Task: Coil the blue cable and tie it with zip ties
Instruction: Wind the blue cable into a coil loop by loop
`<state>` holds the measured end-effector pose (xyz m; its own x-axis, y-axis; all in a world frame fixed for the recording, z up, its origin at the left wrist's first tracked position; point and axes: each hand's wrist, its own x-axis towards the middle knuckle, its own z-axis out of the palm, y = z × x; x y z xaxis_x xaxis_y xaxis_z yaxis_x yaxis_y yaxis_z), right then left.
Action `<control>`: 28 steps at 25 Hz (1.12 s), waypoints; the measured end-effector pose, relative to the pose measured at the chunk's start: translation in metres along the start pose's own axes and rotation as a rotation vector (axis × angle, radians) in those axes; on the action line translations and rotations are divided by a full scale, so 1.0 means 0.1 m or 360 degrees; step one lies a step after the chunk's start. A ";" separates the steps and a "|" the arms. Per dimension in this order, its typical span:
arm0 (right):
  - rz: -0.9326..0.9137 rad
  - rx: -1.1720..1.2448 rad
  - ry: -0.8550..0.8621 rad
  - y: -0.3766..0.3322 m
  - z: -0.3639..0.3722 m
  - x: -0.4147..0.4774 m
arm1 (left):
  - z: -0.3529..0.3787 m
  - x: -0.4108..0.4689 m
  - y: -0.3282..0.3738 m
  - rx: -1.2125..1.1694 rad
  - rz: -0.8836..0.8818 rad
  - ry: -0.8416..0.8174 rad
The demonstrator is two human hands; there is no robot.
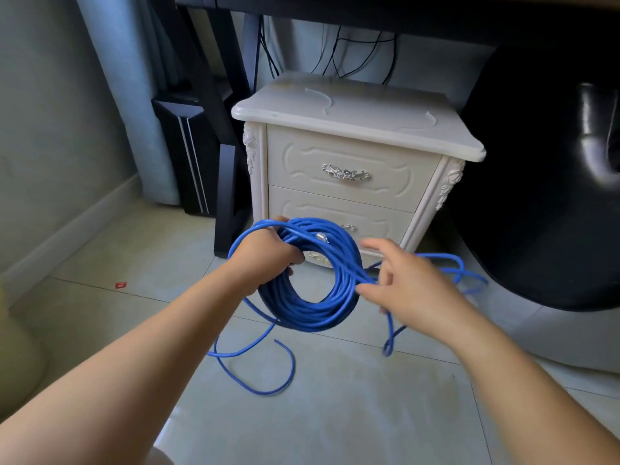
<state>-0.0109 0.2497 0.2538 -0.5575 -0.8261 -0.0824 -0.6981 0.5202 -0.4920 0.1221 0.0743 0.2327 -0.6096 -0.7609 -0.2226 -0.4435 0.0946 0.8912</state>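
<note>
Nightstand (352, 152) behind blue cable (302, 317); left hand (265, 253) fingers grip coil, right hand (412, 286) fingers pinch strand.

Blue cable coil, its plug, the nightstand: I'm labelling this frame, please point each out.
blue cable coil (303, 318), head view, lower arc of the bundle.
plug (321, 237), head view, clear connector body.
nightstand (362, 119), head view, bare top surface.

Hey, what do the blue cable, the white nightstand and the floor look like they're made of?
Blue cable: probably a smooth plastic jacket, slightly shiny, flexing into soft loops. White nightstand: likely painted wood or board, satin sheen, moulded relief on its front; the upper handle looks like silvery metal. Floor: apparently glazed tile, with grout lines and soft glare.
</note>
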 end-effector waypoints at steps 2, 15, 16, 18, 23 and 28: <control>-0.0056 -0.0094 0.0070 0.08 -0.12 0.01 | -0.04 0.00 0.00 0.0169 0.0076 -0.0137; -0.0003 0.0549 0.0164 0.13 0.21 0.30 | -0.03 -0.10 0.10 -0.0072 0.0267 -0.0511; 0.0046 0.0982 0.0082 0.05 0.21 0.27 | -0.07 -0.07 0.09 -0.0195 0.0231 -0.0410; 0.0149 0.1535 -0.0242 -0.02 0.16 0.23 | -0.10 -0.04 0.09 -0.0369 0.0201 -0.0252; 0.0184 0.1635 -0.0276 -0.08 0.13 0.16 | -0.01 -0.08 0.09 -0.0667 0.0227 -0.0017; 0.0192 0.1831 -0.0232 -0.23 0.25 0.07 | 0.10 -0.16 0.12 -0.0955 0.0153 0.0365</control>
<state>0.0125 0.2262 0.2425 -0.4835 -0.8406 -0.2442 0.2169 0.1552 -0.9638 0.1199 0.0937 0.2427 -0.4429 -0.8910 -0.0997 0.0908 -0.1552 0.9837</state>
